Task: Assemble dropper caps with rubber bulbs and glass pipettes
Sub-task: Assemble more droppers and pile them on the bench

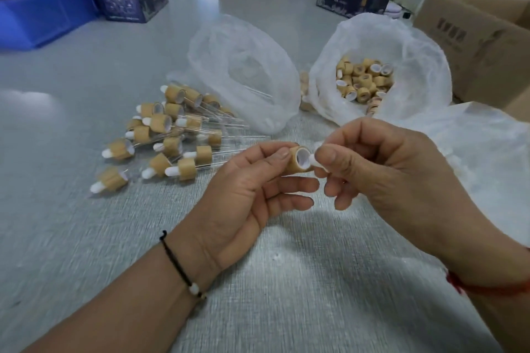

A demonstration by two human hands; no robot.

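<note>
Two hands, head view: left hand (252, 180) pinched a bamboo cap (298, 159), open end toward 3 o'clock to receive the part.
Right hand (381, 169): pinched a white rubber bulb (314, 158) at the cap's mouth.
Finished droppers (169, 135): piled on the worktop (86, 238) at 10 o'clock, clear of loose stock.
Bag of caps (381, 71): 1 o'clock.

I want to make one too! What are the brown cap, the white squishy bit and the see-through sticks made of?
The cap in the left hand looks like bamboo or wood: tan, matte, faint grain, with a white lining that is probably plastic. The white bulb, pinched by the right hand, looks like matte rubber. The pipettes in the finished pile look like clear glass: thin, transparent, shiny.
</note>
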